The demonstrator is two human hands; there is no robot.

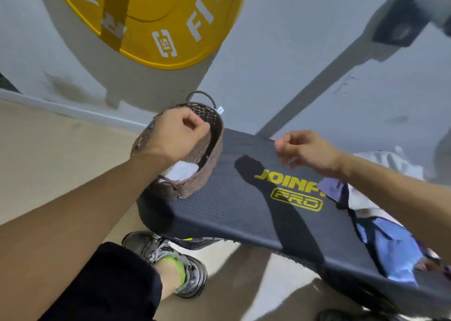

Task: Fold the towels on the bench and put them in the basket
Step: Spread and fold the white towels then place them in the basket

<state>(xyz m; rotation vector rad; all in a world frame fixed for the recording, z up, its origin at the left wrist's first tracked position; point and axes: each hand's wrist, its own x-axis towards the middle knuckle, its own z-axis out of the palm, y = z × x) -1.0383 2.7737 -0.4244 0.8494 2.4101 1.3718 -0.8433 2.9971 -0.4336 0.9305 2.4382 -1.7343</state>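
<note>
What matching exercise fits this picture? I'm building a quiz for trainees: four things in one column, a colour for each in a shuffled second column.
Things:
1. basket
2. bench
3. weight plate
4. towel in the basket

Colours:
A. yellow
B. white
C. brown
D. black

Pairs: 1-C, 2-D, 3-A, 4-B
</note>
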